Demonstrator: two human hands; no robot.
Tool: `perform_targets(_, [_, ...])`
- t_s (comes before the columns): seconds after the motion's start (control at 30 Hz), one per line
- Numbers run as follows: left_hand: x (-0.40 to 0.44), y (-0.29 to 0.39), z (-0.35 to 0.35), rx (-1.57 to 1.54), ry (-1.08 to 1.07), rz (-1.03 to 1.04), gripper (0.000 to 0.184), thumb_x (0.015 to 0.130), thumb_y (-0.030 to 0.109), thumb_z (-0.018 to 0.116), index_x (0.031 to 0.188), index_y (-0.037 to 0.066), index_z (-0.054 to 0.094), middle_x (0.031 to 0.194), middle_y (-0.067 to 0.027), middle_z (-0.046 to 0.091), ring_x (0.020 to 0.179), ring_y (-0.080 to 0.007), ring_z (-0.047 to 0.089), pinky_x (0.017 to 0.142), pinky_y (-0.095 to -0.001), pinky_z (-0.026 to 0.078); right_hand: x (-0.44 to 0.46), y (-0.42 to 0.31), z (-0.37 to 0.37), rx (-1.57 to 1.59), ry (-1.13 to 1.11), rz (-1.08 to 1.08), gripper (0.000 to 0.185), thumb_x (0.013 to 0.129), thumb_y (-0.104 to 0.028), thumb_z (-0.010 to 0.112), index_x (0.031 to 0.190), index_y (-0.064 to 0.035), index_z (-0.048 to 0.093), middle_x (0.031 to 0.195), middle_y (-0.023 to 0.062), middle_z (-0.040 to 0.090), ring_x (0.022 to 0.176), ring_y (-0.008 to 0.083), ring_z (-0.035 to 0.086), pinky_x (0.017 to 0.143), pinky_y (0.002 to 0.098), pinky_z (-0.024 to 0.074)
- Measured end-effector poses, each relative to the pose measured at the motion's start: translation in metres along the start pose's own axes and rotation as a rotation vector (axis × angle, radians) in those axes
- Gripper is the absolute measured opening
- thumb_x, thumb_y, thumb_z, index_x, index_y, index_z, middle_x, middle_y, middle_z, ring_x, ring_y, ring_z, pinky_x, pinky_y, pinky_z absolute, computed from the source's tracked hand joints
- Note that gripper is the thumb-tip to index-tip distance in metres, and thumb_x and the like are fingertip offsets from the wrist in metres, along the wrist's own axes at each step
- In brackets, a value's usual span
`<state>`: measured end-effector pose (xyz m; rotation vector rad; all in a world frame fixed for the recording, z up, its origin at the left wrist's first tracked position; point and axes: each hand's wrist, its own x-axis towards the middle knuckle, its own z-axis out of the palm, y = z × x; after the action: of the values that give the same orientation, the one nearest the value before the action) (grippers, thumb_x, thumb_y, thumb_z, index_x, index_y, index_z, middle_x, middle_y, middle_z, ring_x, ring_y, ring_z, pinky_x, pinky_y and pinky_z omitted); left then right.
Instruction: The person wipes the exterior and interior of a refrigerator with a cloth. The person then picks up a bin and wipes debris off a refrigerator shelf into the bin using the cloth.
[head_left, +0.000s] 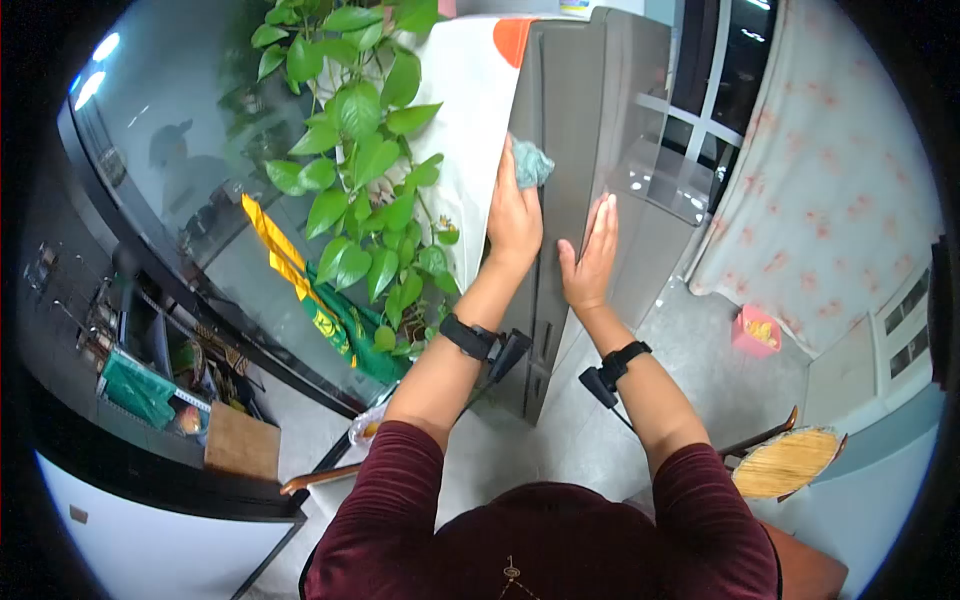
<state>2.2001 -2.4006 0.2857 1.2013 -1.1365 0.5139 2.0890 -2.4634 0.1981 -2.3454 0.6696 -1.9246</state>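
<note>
My left hand (pixel 515 222) presses a crumpled light blue-green cloth (pixel 533 165) against the front of a tall grey refrigerator (pixel 566 110), close to its left edge. The fingertips are partly hidden behind the cloth and the edge. Flat on the refrigerator's right part lies my right hand (pixel 591 262), its fingers stretched upward, the thumb apart, and nothing held. A white cover (pixel 470 110) with an orange patch drapes down the refrigerator's left side, beside my left hand. Black straps with small devices are on both wrists.
A trailing green plant (pixel 365 150) hangs left of the refrigerator, above a green and yellow cloth (pixel 345 325). A clear plastic panel (pixel 660 182) juts out at the right. Further right are a floral curtain (pixel 800 190), a pink bin (pixel 756 332) and a wooden-topped stool (pixel 787 463).
</note>
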Motion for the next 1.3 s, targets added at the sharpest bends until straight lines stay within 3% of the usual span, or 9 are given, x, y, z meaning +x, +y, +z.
perform_targets(0.03, [0.019,0.005,0.001,-0.002,0.028,0.107,0.050,0.088,0.005,0.042,0.136,-0.006,0.033,0.135,-0.0254,0.041,0.126,-0.0371,0.039,0.106,-0.0382,0.029,-0.001,0.000,0.000,0.009,-0.013,0.016,0.080,0.084,-0.033,0.058,0.142,0.0028,0.018,0.147,0.0233,0.020,0.136,0.0387,0.021,0.109,0.0445,0.0196])
perform_targets(0.13, [0.065,0.022,0.001,-0.080,0.001,0.020,0.047,0.090,0.010,0.041,0.134,-0.007,0.035,0.131,-0.0260,0.044,0.124,-0.0351,0.042,0.104,-0.0360,0.031,-0.001,0.000,0.000,0.003,-0.018,0.021,0.079,0.084,-0.034,0.057,0.143,0.0025,0.018,0.148,0.0232,0.019,0.136,0.0387,0.021,0.109,0.0445,0.0196])
perform_targets(0.23, [0.091,0.034,0.002,-0.153,0.016,0.107,0.044,0.091,0.013,0.044,0.132,-0.003,0.040,0.131,-0.0258,0.045,0.123,-0.0360,0.044,0.102,-0.0366,0.034,-0.002,0.000,0.000,0.000,-0.023,0.026,0.079,0.085,-0.035,0.056,0.142,0.0023,0.018,0.148,0.0232,0.019,0.136,0.0388,0.020,0.109,0.0447,0.0189])
perform_targets(0.37, [0.054,0.041,0.000,0.070,0.041,0.295,0.054,0.082,0.005,0.048,0.135,0.002,0.040,0.139,-0.0249,0.035,0.125,-0.0393,0.039,0.104,-0.0395,0.032,-0.004,0.002,0.003,0.023,-0.001,0.006,0.078,0.086,-0.038,0.054,0.142,0.0021,0.018,0.148,0.0230,0.019,0.136,0.0390,0.020,0.110,0.0453,0.0179])
perform_targets(0.47, [-0.003,0.026,0.002,0.176,-0.059,0.323,0.056,0.078,0.005,0.048,0.135,0.003,0.042,0.143,-0.0221,0.031,0.131,-0.0458,0.026,0.109,-0.0514,0.019,-0.004,0.001,0.003,0.017,0.012,0.003,0.075,0.086,-0.032,0.055,0.142,0.0015,0.019,0.148,0.0230,0.019,0.136,0.0388,0.020,0.110,0.0458,0.0183])
perform_targets(0.57, [-0.036,0.032,0.006,0.131,-0.093,0.317,0.058,0.076,0.005,0.049,0.134,0.002,0.043,0.143,-0.0215,0.031,0.133,-0.0489,0.018,0.110,-0.0520,0.017,-0.010,0.015,0.019,0.019,0.043,-0.016,0.074,0.084,-0.026,0.057,0.142,0.0008,0.020,0.148,0.0232,0.020,0.136,0.0389,0.021,0.109,0.0456,0.0191])
perform_targets(0.7, [-0.003,0.054,0.005,0.090,-0.086,0.263,0.058,0.075,0.003,0.049,0.133,0.002,0.044,0.143,-0.0211,0.031,0.133,-0.0487,0.019,0.109,-0.0518,0.018,-0.010,0.004,0.009,-0.009,0.015,0.028,0.073,0.085,-0.026,0.057,0.142,0.0007,0.021,0.147,0.0235,0.020,0.136,0.0387,0.022,0.109,0.0455,0.0198])
perform_targets(0.97, [0.066,0.069,0.011,0.164,0.066,0.442,0.063,0.069,-0.002,0.049,0.131,0.006,0.047,0.142,-0.0151,0.035,0.132,-0.0467,0.023,0.108,-0.0495,0.022,-0.008,0.002,0.003,0.025,-0.018,0.006,0.077,0.083,-0.028,0.059,0.142,0.0019,0.020,0.147,0.0246,0.020,0.135,0.0396,0.021,0.109,0.0457,0.0182])
perform_targets(1.3, [-0.044,0.019,0.005,0.092,-0.136,0.347,0.055,0.074,0.006,0.051,0.129,0.003,0.048,0.142,-0.0180,0.035,0.133,-0.0454,0.023,0.108,-0.0516,0.022,-0.011,0.013,0.004,-0.049,-0.154,-0.020,0.074,0.084,-0.022,0.055,0.142,0.0035,0.017,0.146,0.0256,0.021,0.136,0.0407,0.020,0.109,0.0473,0.0198])
